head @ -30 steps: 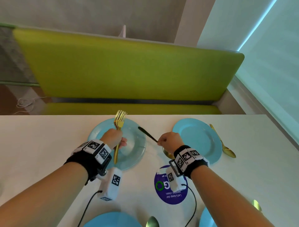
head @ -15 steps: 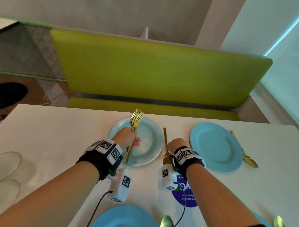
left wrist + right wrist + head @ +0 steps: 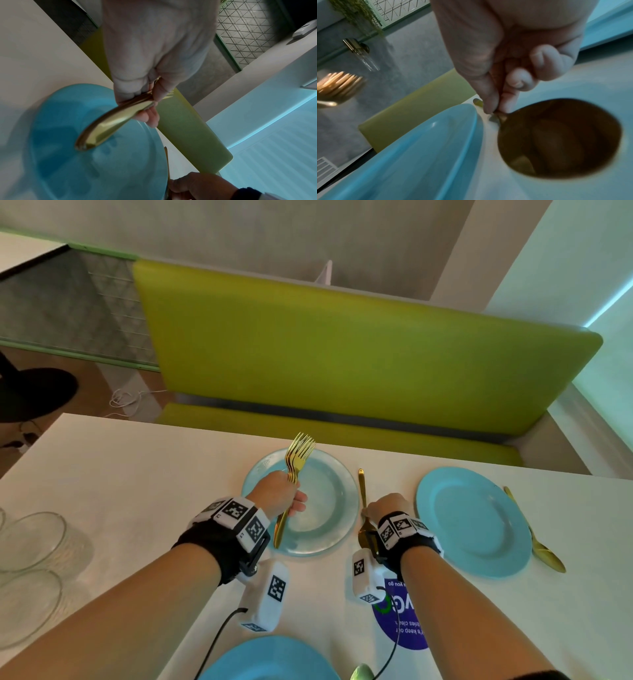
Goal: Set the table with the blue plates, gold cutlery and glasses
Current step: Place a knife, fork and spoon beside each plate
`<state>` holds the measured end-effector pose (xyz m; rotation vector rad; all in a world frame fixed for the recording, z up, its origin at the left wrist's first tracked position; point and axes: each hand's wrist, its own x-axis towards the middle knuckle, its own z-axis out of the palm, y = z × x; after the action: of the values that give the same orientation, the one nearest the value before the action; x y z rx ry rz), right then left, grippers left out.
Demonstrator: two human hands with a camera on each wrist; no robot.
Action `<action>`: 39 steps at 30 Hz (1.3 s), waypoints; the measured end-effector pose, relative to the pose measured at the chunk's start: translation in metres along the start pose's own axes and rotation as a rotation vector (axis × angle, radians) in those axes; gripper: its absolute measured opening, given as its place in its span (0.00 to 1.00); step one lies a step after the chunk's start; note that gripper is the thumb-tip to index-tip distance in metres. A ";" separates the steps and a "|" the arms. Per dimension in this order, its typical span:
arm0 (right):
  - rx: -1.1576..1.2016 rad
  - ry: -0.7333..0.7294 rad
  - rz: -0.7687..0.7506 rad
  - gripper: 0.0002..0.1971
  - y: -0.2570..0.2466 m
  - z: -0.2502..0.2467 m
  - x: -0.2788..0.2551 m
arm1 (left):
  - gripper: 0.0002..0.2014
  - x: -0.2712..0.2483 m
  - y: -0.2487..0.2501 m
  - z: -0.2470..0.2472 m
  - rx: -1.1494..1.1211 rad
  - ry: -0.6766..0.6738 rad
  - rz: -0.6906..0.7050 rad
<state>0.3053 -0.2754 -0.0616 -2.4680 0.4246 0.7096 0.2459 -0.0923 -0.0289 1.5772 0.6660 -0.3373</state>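
Observation:
My left hand (image 3: 279,494) grips a bunch of gold forks (image 3: 298,455) upright over the far-left blue plate (image 3: 329,508); the left wrist view shows the fork handles (image 3: 109,128) in my left hand (image 3: 145,97) above that plate (image 3: 85,169). My right hand (image 3: 388,506) pinches a gold spoon (image 3: 362,494) that lies on the white table (image 3: 154,474) just right of the plate. In the right wrist view my right hand (image 3: 496,108) holds the spoon at its neck, with the bowl (image 3: 559,138) toward the camera, beside the plate's rim (image 3: 471,121).
A second blue plate (image 3: 472,522) sits to the right with a gold spoon (image 3: 534,535) beside it. Glasses (image 3: 30,542) stand at the left edge. Another blue plate (image 3: 267,662) and a spoon (image 3: 361,672) lie near me. A purple sticker (image 3: 407,621) marks the table. A green bench (image 3: 342,347) stands behind.
My right hand turned the spoon from slanted to lengthwise and lowered it onto the table beside the far-left plate. The left hand stayed over the plate with the forks. My head turned left.

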 end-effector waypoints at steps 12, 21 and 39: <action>0.122 0.001 0.032 0.17 -0.004 0.003 0.011 | 0.04 0.005 0.001 0.004 0.022 -0.002 -0.009; -0.029 0.132 0.072 0.15 -0.005 0.012 0.020 | 0.05 0.008 0.003 0.009 0.041 -0.007 -0.010; -0.085 0.108 0.068 0.17 -0.004 0.009 0.019 | 0.06 0.008 0.002 0.014 0.058 -0.003 0.004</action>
<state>0.3185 -0.2695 -0.0772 -2.5913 0.5313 0.6359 0.2556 -0.1041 -0.0339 1.6327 0.6552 -0.3585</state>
